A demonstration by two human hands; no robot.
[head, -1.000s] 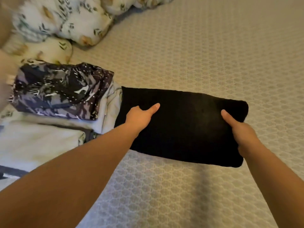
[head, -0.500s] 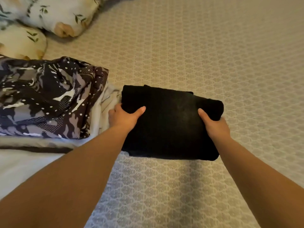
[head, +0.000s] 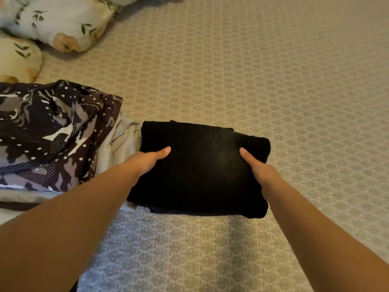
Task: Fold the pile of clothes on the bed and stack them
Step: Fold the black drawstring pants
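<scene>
patterned bedspread (head: 252, 81) runs under everything. your left hand (head: 147, 160) and right hand (head: 257, 168) each grasp a side of the folded black garment (head: 202, 171) — thumbs on top, likely to keep its layers together — just beside the camo-print clothes (head: 52, 133).

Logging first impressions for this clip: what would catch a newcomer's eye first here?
A folded black garment at centre on the patterned bedspread, gripped at its sides by the left hand and right hand, thumbs on top. To its left lies a dark camouflage-print garment; floral pillows sit top left.
</scene>
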